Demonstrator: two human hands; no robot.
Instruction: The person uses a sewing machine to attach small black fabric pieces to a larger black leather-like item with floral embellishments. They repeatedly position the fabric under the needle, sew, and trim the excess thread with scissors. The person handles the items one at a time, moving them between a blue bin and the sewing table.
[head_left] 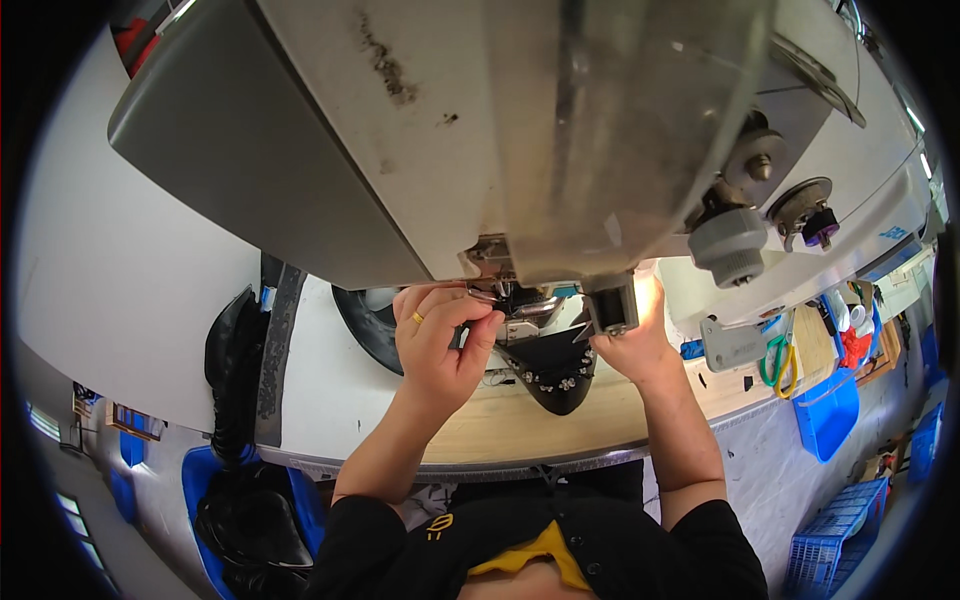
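- Sewing machine (390,150) overhangs the far side; little headroom.
- Table (500,430): wood open nearward, up to its near edge.
- My left grip (438,335): narrow, thumb and finger close; anything held, can't tell.
- My right grip (638,345): partly hidden; state unclear.
- Black beaded piece (562,397): between grips, closer to right; tip pointing near.

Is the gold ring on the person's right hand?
No, the gold ring is on a finger of the left hand.
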